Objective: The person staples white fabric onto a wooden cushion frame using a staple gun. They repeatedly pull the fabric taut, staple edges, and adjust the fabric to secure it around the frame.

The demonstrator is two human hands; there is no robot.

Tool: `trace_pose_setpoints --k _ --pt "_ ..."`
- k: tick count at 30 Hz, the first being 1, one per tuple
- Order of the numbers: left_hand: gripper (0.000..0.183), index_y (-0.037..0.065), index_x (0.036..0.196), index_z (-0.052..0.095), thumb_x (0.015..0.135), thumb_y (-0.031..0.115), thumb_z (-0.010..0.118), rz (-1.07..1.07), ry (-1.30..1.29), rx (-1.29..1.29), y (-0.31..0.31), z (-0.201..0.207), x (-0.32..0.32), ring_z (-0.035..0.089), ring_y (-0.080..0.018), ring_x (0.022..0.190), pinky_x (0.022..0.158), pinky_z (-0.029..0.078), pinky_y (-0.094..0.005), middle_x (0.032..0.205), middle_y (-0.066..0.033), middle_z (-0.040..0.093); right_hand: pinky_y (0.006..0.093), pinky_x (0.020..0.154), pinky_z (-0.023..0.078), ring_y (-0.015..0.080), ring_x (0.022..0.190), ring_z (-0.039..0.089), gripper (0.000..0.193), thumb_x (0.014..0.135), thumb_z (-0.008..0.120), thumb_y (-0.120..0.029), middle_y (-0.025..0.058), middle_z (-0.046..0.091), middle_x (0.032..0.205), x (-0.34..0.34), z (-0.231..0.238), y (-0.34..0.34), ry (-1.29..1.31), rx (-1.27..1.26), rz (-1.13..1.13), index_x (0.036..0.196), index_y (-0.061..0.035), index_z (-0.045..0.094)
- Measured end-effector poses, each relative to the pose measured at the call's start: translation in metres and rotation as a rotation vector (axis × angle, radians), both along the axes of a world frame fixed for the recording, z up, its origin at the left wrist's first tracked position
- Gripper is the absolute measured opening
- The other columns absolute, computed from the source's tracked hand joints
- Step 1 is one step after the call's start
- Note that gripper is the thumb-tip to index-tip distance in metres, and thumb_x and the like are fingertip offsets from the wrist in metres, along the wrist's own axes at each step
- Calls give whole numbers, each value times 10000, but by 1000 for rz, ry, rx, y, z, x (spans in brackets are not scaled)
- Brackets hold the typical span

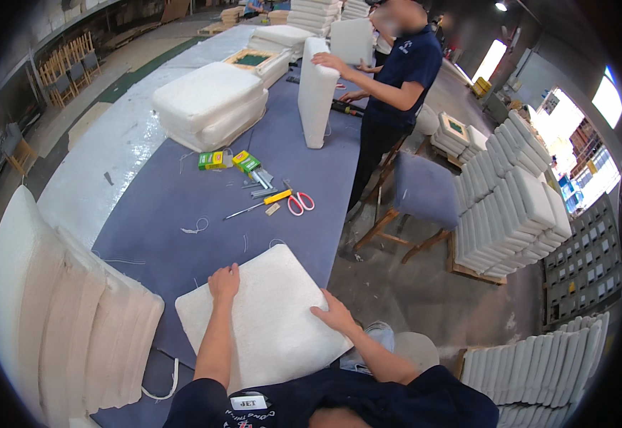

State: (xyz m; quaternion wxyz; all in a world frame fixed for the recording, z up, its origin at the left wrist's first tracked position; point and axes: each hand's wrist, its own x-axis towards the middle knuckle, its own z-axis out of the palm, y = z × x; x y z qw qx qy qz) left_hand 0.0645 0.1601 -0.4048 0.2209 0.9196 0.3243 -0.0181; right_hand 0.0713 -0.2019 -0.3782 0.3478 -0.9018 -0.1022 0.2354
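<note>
A white padded seat cushion [279, 314] rests tilted at the near edge of the blue-covered table, close against my body. My left hand [223, 283] grips its far left edge, with the fingers curled over the side. On the right edge, my right hand [336, 314] holds the cushion, thumb on top and the other fingers partly hidden beneath it. Beyond the cushion lie red-handled scissors [300, 203], a yellow-handled screwdriver [277, 197], loose staple strips [262, 187] and two green-and-yellow boxes [211, 160].
Stacked white cushions stand at left [75, 314], and more lie on the table [211, 107]. Across the table a co-worker [404, 78] holds an upright cushion [316, 93]. A blue-seated wooden chair [425, 189] and a pallet of cushions [514, 207] stand at right.
</note>
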Motion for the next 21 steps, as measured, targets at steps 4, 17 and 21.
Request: trace_pose_setpoints --k 4,17,21 --pt "439 63 1146 761 1033 388 488 -88 -230 -75 25 -9 -32 673 -373 1092 1014 443 -537 1138 -173 738 420 1081 464 364 1331 581 851 907 677 -594 260 576 1452 -1 10 -13 65 148 6 1549 -84 449" --pt "654 23 1475 525 1027 499 538 618 -282 -184 11 17 -193 509 -396 1395 1139 419 -479 1447 -272 569 410 1067 467 343 1241 645 899 930 567 -733 264 655 1340 -15 -21 -64 336 228 -29 1421 20 582" --pt "733 -56 1423 559 1052 570 466 602 -389 -879 -11 -27 -294 596 -342 1319 1115 446 -411 1411 -265 609 334 1011 488 208 1150 653 645 1020 611 -513 142 691 1292 -41 -69 -99 317 347 -120 1369 30 624"
